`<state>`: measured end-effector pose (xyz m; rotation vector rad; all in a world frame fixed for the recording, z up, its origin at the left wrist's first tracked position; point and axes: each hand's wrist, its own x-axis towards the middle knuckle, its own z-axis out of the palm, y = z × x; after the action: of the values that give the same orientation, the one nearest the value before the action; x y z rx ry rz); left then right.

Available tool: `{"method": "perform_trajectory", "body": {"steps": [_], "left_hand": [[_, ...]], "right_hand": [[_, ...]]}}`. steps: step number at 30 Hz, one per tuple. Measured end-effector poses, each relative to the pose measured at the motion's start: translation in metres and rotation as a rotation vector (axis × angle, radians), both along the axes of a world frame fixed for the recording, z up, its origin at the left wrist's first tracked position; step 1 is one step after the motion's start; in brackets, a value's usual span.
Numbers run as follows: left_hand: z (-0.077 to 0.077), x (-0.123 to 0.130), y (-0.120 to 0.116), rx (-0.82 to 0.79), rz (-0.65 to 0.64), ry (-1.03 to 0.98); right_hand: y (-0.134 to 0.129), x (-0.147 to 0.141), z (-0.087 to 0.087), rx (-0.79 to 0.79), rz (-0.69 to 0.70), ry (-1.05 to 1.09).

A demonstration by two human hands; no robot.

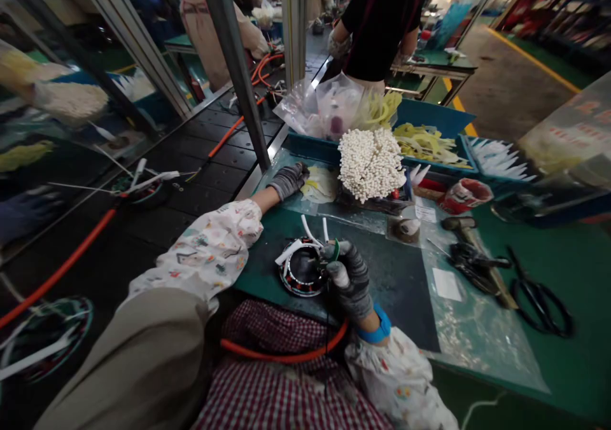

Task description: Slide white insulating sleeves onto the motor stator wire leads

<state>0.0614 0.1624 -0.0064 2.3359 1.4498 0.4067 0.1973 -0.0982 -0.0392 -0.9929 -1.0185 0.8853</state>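
Observation:
A dark ring-shaped part (301, 267) with white sleeves standing up from it lies on the green tabletop in front of me. My right hand (351, 277), in a grey glove, has its fingers bent together at the ring's right edge; whatever they pinch is too small to name. Farther up and to the left, my left hand (289, 180) reaches to a pile of thin pale yellow strips (319, 185), its fingertips touching the near left side of them. Whether those fingers hold a strip is unclear. Beside the strips stands a big bundle of white-tipped sticks (371, 164).
Black scissors (541, 303), a hammer (482, 258) and a red cup (465, 196) are on the right. Blue bins with yellow strips (429, 144) and white sleeves (499, 159) line the back. A metal post (243, 67) rises beside the conveyor (191, 163). People work beyond.

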Motion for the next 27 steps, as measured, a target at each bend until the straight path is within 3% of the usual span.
{"method": "perform_trajectory", "body": {"steps": [4, 7, 9, 11, 15, 17, 20, 24, 27], "left_hand": [[0.025, -0.008, -0.030, -0.051, 0.043, -0.179], [0.040, -0.026, -0.085, -0.072, -0.004, -0.401], [0.041, -0.040, -0.132, 0.064, -0.084, -0.456], [0.032, -0.052, -0.179, 0.314, -0.171, -0.265], [-0.010, -0.065, -0.242, 0.534, -0.376, -0.069], [-0.033, -0.068, -0.254, 0.592, -0.454, 0.032], [-0.052, -0.072, -0.255, 0.499, -0.545, 0.129], [-0.054, -0.078, -0.251, 0.381, -0.564, 0.170], [-0.051, -0.079, -0.258, 0.456, -0.487, 0.141]], "right_hand": [[0.000, 0.001, 0.005, -0.025, -0.001, 0.016], [0.002, 0.004, 0.009, -0.054, -0.039, 0.116], [0.006, 0.007, 0.011, -0.089, -0.062, 0.278], [0.011, 0.010, 0.015, -0.147, -0.046, 0.408], [0.015, 0.011, 0.021, -0.223, -0.042, 0.424], [0.011, 0.012, 0.023, -0.235, -0.039, 0.402], [0.001, 0.015, 0.022, -0.227, -0.021, 0.333], [-0.011, 0.022, 0.012, -0.156, -0.082, 0.215], [-0.020, 0.028, 0.006, -0.128, -0.042, 0.077]]}}
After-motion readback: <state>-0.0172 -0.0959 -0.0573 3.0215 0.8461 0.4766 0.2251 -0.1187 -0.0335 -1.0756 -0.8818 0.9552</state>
